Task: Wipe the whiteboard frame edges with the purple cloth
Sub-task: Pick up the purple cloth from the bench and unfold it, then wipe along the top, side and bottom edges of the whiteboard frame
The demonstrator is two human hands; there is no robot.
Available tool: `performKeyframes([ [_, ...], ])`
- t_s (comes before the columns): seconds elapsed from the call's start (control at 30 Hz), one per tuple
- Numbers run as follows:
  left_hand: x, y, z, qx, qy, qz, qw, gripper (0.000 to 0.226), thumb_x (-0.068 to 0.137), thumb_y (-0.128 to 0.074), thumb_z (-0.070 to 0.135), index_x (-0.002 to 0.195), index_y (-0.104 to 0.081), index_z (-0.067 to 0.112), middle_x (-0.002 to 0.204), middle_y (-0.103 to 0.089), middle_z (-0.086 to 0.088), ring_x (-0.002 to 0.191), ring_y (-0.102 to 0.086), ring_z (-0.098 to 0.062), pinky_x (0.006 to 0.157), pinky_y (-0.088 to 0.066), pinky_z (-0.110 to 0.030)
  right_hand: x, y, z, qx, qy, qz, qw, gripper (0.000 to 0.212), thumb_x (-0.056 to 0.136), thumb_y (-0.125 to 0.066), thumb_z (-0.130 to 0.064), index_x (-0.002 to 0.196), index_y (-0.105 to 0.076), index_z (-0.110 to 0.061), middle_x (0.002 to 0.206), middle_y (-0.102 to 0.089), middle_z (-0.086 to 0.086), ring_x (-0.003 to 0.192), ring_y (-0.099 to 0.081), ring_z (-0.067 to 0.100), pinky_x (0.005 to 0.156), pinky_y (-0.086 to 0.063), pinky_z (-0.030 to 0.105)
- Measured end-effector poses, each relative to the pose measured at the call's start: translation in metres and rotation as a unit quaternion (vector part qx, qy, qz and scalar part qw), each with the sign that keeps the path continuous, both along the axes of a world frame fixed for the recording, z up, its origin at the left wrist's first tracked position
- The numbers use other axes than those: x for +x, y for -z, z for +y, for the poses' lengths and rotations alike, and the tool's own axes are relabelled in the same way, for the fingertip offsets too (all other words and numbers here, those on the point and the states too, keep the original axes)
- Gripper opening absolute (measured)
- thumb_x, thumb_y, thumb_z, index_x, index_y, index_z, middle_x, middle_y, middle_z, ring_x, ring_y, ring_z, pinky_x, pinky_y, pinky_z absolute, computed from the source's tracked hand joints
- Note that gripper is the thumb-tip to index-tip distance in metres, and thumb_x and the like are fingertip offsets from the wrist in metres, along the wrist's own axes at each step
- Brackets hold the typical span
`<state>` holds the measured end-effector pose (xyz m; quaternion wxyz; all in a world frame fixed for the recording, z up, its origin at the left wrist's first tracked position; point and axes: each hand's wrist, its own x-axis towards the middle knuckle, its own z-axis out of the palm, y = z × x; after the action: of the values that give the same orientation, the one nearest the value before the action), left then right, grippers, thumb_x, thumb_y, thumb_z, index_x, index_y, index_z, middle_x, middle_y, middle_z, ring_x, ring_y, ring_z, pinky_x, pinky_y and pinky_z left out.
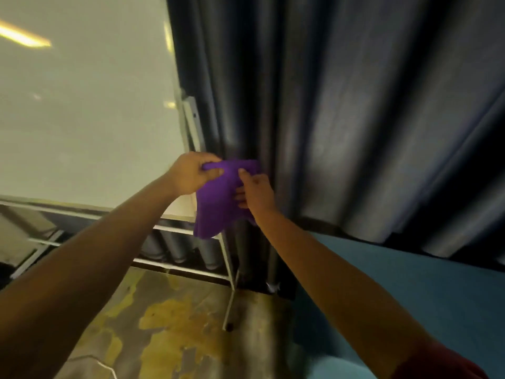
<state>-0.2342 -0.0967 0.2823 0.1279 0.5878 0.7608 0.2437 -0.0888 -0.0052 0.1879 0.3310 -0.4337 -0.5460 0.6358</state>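
Purple cloth hangs bunched between both hands, held up in the air just beside the lower right corner of the whiteboard. The left hand pinches its upper edge, thumb over the fabric and fingers curled behind it. The right hand grasps the cloth's right side, thumb on top and fingertips tucked into the folds. So each grip is closed on the cloth, and neither is pressing it against anything that shows.

The cloth's lower part drapes in front of the board's corner, where the right frame edge meets the bottom rail, but whether it touches the metal there cannot be told. Judging by the two-handed hold, the person seems to be folding or gathering the cloth rather than wiping. No cleaned or dirty stretch of frame can be made out, so how much has been wiped is unknown; the right edge and bottom rail both look ready to be worked.

Behind the board hangs a dark pleated curtain. Below, the stand's thin white legs rest on a stained floor, with a blue surface to the right.
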Motion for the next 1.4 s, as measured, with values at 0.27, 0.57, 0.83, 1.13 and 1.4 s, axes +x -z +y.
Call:
performKeyframes([
  [0.27,-0.131,-0.098,-0.121,0.015,-0.021,0.127,0.992,0.029,0.101,-0.067,0.029,0.125,-0.075,0.014,0.124,-0.075,-0.009,0.114,-0.066,-0.029,0.101,-0.050,-0.038,-0.142,-0.076,-0.117,0.142,0.000,0.021,0.990,0.051,0.093,-0.065,-0.036,0.136,-0.047,-0.015,0.105,-0.070,0.003,0.096,-0.070,0.024,0.087,-0.059,0.041],
  [0.57,-0.275,-0.162,-0.223,0.048,-0.066,0.152,0.985,0.030,0.099,-0.070,0.030,0.123,-0.077,0.013,0.123,-0.075,-0.008,0.114,-0.066,-0.026,0.103,-0.051,-0.039,-0.292,-0.147,-0.179,0.130,-0.257,0.108,0.952,0.048,0.092,-0.061,-0.057,0.123,-0.062,-0.021,0.069,-0.071,0.012,0.053,-0.065,0.023,0.053,-0.059,0.035],
  [0.83,-0.438,-0.195,-0.300,0.095,-0.147,0.144,0.974,0.031,0.095,-0.076,0.033,0.117,-0.076,0.012,0.115,-0.076,-0.008,0.106,-0.069,-0.026,0.093,-0.054,-0.033,-0.487,-0.216,-0.211,0.274,-0.351,0.052,0.894,0.028,0.098,-0.062,-0.037,0.086,-0.061,-0.011,0.064,-0.072,0.009,0.046,-0.064,0.020,0.051,-0.053,0.026],
  [1.13,-0.647,-0.189,-0.382,0.256,-0.214,-0.095,0.938,0.009,0.091,-0.078,0.038,0.099,-0.074,0.034,0.087,-0.079,0.018,0.088,-0.077,-0.006,0.067,-0.058,-0.016,-0.710,-0.268,-0.279,0.255,-0.272,0.109,0.922,0.028,0.101,-0.055,-0.039,0.088,-0.061,-0.015,0.058,-0.065,0.006,0.047,-0.060,0.018,0.051,-0.055,0.028],
  [1.4,-0.822,-0.183,-0.418,0.300,-0.159,0.015,0.940,0.013,0.100,-0.069,0.030,0.108,-0.076,0.022,0.098,-0.077,0.002,0.095,-0.073,-0.019,0.091,-0.060,-0.044,-0.889,-0.270,-0.338,0.259,-0.126,0.058,0.956,0.022,0.093,-0.051,-0.023,0.075,-0.058,-0.012,0.068,-0.062,0.012,0.058,-0.053,0.024,0.054,-0.046,0.032],
])
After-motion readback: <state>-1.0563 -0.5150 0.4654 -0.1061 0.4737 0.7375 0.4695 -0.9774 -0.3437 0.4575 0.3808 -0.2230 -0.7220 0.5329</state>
